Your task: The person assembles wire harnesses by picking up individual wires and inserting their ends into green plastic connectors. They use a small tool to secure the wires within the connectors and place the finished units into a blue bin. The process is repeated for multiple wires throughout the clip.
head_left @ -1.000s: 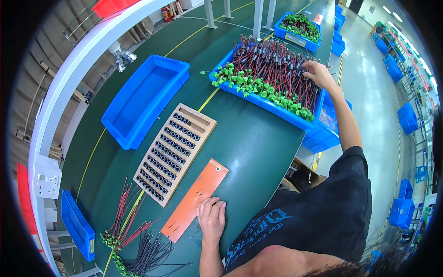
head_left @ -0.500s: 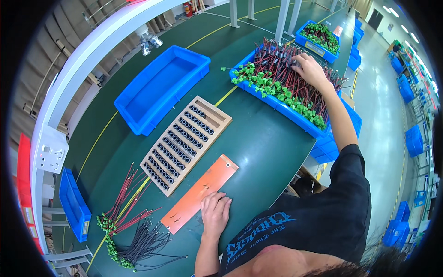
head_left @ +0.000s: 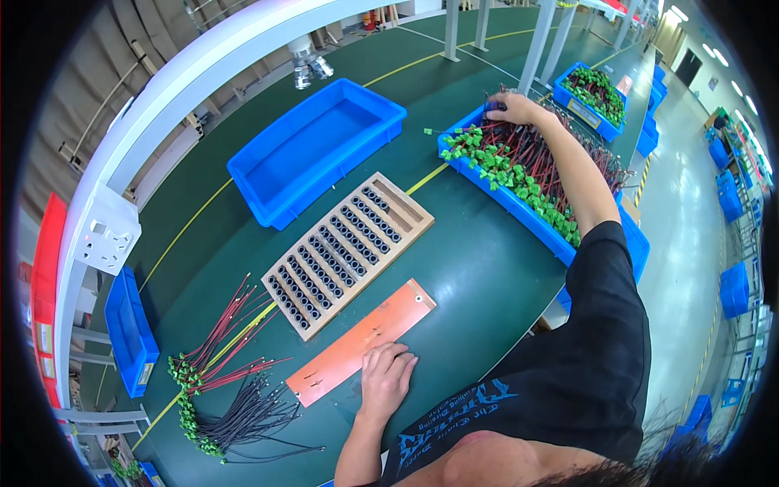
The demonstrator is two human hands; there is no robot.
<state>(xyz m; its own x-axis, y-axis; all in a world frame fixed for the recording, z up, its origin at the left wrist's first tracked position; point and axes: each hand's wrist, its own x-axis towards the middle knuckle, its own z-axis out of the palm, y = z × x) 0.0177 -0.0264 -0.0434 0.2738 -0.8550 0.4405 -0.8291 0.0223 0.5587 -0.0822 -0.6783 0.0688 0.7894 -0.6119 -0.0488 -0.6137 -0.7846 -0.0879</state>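
Note:
My right hand (head_left: 511, 108) reaches over the far left part of a blue bin (head_left: 511, 199), its fingers bent and closed around dark parts of the red and black wire leads (head_left: 531, 150) heaped there. The fingertips are partly hidden among the wires. Green connectors (head_left: 519, 183) line the bin's near side. My left hand (head_left: 387, 377) rests palm down with loosely bent fingers on the near edge of an orange board (head_left: 365, 341), with nothing visible in it. Beyond the board lies a wooden tray (head_left: 418, 213) with slanted rows of black ring-shaped parts (head_left: 331, 250).
Two bundles of leads with green connectors, one with red wires (head_left: 235, 329) and one with black (head_left: 243, 422), lie at the left. An empty blue bin (head_left: 316, 154) stands behind the wooden tray. Another filled blue bin (head_left: 592, 101) sits far right, near metal posts (head_left: 540, 45).
My right hand has moved left and farther away across the heap of leads, toward the bin's far left end. The whole view has shifted; my left hand stays on the orange board.

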